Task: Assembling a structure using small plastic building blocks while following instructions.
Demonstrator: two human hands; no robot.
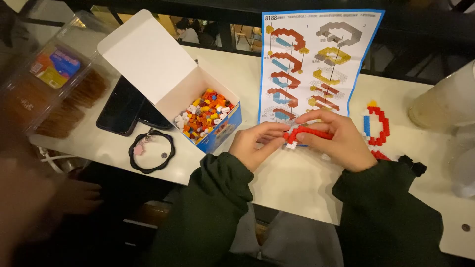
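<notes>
White table (297, 188): hands (302, 141) grip red brick piece (308, 132) below blue-edged instruction sheet (316, 64).

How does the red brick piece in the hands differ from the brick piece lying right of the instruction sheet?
The red brick strip is held between both hands, left hand and right hand; the red-and-blue brick loop lies untouched on the white table. The strip is open-ended; the loop closes. Both are mostly red.
</notes>
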